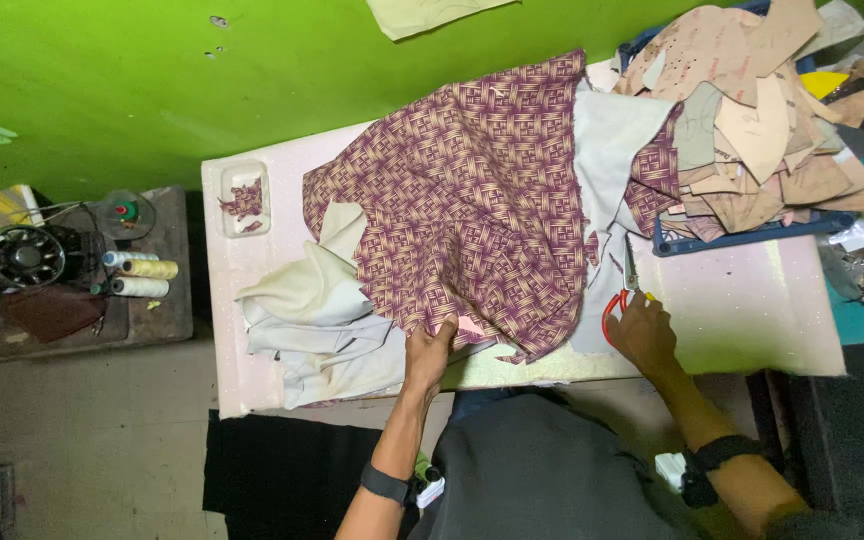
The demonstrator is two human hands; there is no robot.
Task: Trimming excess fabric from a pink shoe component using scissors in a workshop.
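— What are the hands doing?

— The left hand [430, 352] lies flat, fingers spread, pressing the lower edge of the patterned purple cloth [472, 200] near the front edge of the worktop [752, 310]. The right hand [642, 332] is closed around the red handles of the scissors [624, 290], whose blades point away from the person, just beside the cloth's right edge.

— So which step is this?

— It looks to me like cutting or trimming: one hand pins the fabric, the other has the scissors ready at its side. I cannot tell whether the blades are parted or shut.

— What does the next move call for?

— In my judgement, keeping the cloth taut and flat under the left palm, and bringing the blades to the fabric edge without catching the pale lining [322, 310] bunched under it at the left.

— Where does the cloth sit?

— Spread across the middle of the worktop, reaching from the back edge almost to the front, over the pale lining.

— And the rest of the surface?

— A small clear tray of scraps [245, 198] is near the back left corner. A blue basket [742, 235] heaped with cardboard pattern pieces [762, 120] fills the back right corner.

— The room?

— A bright green wall [152, 80] runs behind. To the left, a low dark table [167, 310] carries a sewing machine [24, 255] and thread spools [142, 277].
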